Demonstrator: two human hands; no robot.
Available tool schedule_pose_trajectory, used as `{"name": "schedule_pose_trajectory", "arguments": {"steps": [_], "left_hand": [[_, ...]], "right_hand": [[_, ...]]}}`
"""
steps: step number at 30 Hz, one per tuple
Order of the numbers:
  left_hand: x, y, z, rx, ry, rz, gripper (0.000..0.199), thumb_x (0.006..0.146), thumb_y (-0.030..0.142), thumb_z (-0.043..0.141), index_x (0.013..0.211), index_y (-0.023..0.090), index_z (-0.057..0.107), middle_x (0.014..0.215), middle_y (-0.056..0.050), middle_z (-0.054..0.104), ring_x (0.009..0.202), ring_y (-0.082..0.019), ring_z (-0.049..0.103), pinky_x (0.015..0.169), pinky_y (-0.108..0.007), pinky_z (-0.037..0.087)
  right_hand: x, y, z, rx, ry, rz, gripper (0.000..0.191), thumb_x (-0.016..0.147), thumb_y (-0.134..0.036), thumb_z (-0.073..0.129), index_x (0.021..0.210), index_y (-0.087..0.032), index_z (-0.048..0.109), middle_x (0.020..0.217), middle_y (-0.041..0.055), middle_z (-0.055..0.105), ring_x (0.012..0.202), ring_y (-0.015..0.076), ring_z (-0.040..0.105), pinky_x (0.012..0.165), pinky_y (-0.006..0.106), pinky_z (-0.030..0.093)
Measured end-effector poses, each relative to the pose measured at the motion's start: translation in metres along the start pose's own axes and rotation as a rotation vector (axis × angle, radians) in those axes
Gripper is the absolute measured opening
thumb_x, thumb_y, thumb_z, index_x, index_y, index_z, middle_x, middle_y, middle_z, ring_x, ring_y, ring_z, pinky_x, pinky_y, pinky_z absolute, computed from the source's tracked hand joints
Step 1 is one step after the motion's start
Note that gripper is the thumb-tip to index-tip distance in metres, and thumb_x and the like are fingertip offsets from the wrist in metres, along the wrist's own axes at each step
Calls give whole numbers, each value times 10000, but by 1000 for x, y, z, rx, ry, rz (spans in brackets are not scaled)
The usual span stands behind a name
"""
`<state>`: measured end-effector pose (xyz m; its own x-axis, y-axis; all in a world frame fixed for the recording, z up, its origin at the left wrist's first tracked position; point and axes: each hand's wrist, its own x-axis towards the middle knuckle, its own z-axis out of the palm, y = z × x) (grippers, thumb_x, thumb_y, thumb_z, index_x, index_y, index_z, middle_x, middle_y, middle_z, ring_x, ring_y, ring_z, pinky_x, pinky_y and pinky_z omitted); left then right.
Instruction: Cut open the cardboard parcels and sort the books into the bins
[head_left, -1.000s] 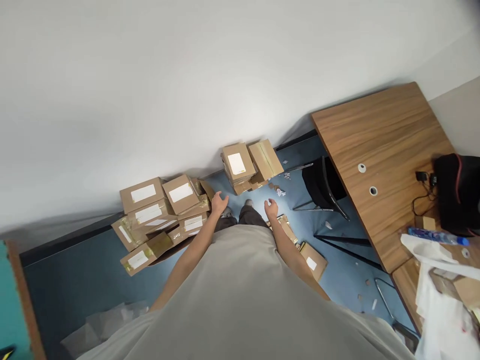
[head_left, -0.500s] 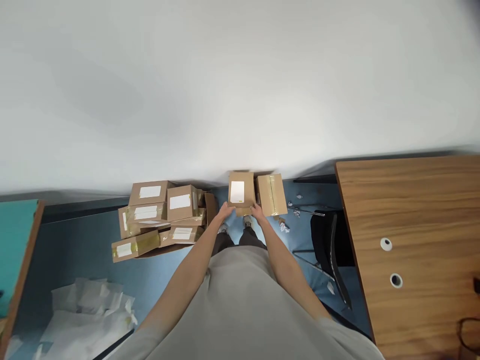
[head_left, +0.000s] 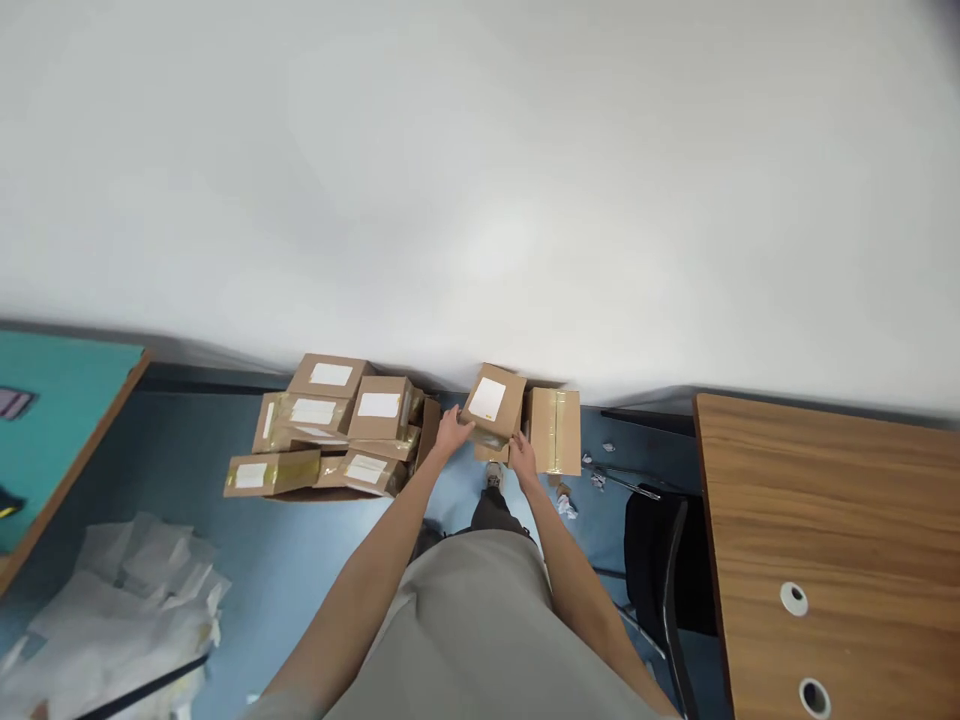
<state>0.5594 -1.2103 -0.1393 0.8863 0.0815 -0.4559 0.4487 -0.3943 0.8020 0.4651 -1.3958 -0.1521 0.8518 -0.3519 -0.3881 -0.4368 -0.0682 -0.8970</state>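
A brown cardboard box (head_left: pixel 507 408) with a white label on top is held between my two hands, turned at an angle near the wall. My left hand (head_left: pixel 454 432) grips its lower left corner, and my right hand (head_left: pixel 522 455) its lower right corner. Part of another cardboard box (head_left: pixel 491 454) shows beneath it. Close by on the right stands a taped cardboard box (head_left: pixel 555 432). To the left, several labelled boxes (head_left: pixel 381 405) are piled in and around a large open carton (head_left: pixel 427 430).
A wood-grain table (head_left: pixel 810 500) is at the right, with a black chair (head_left: pixel 651 560) beside it. Crumpled paper (head_left: pixel 566 506) lies on the floor. White plastic bags (head_left: pixel 127 620) cover the floor at lower left, below a teal-topped table (head_left: pixel 67 400).
The labelled box was straight and is now tilted and turned, showing its front side, with both hands still on it. The view has swung, and more of the teal table shows.
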Motion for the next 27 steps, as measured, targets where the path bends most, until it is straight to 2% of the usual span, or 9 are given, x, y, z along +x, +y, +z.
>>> {"name": "schedule_pose_trajectory", "arguments": {"steps": [2,4,6,8,11,15,20,23,27], "left_hand": [[-14,-3,-20,-59,41,63,670,729,354,863,1337,173,649,1395,-189,634,1416,-376,548,1225,-497,366],[-34,-6,-49,-146,75,164,655,779,374,836,1380,194,647,1426,-169,623,1382,-342,584,1213,-466,398],[-59,-12,-87,-251,111,269,639,828,396,804,1419,213,643,1472,-162,604,1370,-327,595,1191,-457,430],[-87,-23,-132,-350,166,328,625,860,407,781,1443,231,641,1503,-154,595,1374,-322,590,1175,-459,449],[-132,-52,-202,-477,294,310,617,846,395,799,1426,236,662,1515,-140,602,1383,-315,582,1181,-459,448],[-194,-107,-280,-622,586,175,564,800,389,832,1317,193,722,1468,-159,636,1341,-329,614,1153,-462,472],[-265,-175,-351,-786,842,-12,415,812,425,825,1130,166,763,1198,-163,767,1168,-328,702,1072,-470,521],[-296,-208,-388,-960,979,-76,449,803,441,838,1137,163,727,1223,-178,760,1153,-314,712,1055,-468,528],[-325,-248,-444,-1096,1117,-60,484,794,474,851,1142,172,705,1277,-179,739,1155,-302,713,1067,-470,516]], "right_hand": [[-10,-7,1,-13,4,4,660,926,-591,522,1353,-119,695,1366,195,729,1308,301,656,1130,468,504],[-23,-19,11,-4,7,-34,715,930,-633,530,1414,-127,675,1463,188,674,1402,312,600,1197,494,447],[-38,-35,32,12,-18,-96,759,922,-667,560,1443,-126,666,1505,182,644,1445,318,567,1232,502,412],[-58,-53,65,11,-72,-160,794,913,-684,585,1462,-115,657,1525,185,627,1461,320,554,1248,503,399],[-97,-77,130,14,-171,-260,801,927,-675,582,1495,-112,630,1557,182,595,1458,313,557,1243,504,411],[-165,-96,226,-27,-345,-377,764,961,-636,560,1518,-116,606,1546,181,606,1426,307,589,1201,487,461],[-255,-113,339,-273,-601,-603,703,1011,-614,486,1521,-147,611,1546,170,612,1449,310,560,1228,500,418],[-301,-124,401,-398,-734,-757,667,1033,-595,458,1526,-170,605,1571,162,590,1479,314,519,1252,528,378],[-355,-137,483,-421,-879,-945,610,1051,-547,463,1506,-172,619,1542,168,614,1467,309,513,1243,539,384]]}}
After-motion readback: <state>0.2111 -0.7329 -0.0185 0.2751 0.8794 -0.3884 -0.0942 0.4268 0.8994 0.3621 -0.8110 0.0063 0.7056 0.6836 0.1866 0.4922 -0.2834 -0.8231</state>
